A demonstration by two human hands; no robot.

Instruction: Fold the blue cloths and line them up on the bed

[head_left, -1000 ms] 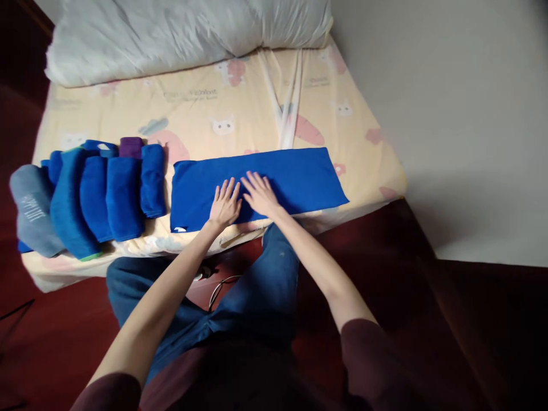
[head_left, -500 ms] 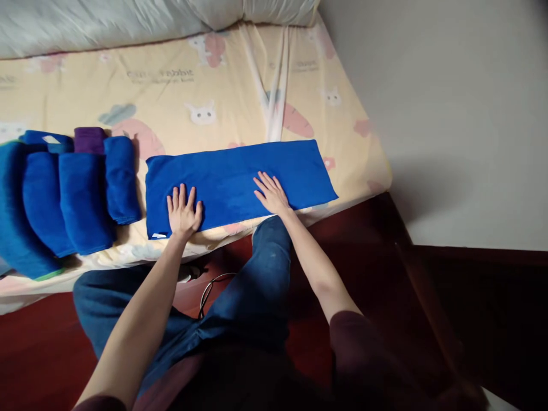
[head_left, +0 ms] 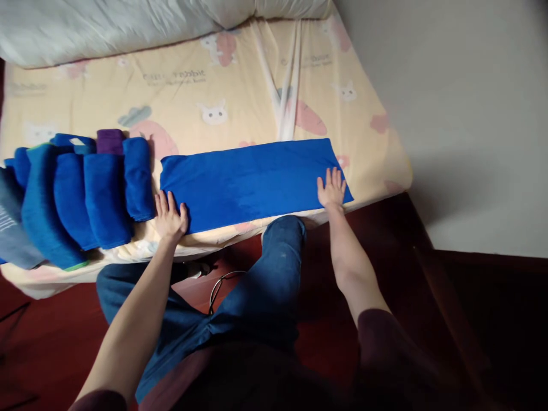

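A blue towel (head_left: 252, 180) lies flat in a long strip along the near edge of the bed. My left hand (head_left: 170, 218) rests with fingers spread on its left end, covering the near corner there. On the strip's right end lies my right hand (head_left: 331, 188), palm down and fingers apart. Neither hand grasps the cloth. Just left of my left hand are several rolled or folded towels, among them a blue one (head_left: 137, 180), a wider blue one (head_left: 107, 200) and a purple one (head_left: 110, 141).
The bed has a yellow sheet (head_left: 171, 108) with rabbits and carrots. A pale rolled quilt (head_left: 128, 28) lies along its far side. A grey wall (head_left: 471, 125) stands at the right. My knee (head_left: 285, 234) touches or nears the bed's edge. A cable (head_left: 214, 291) hangs below.
My right hand has slid right to the towel's right end, and my left hand has shifted to its left end. The view has turned slightly left, showing more rolled towels.
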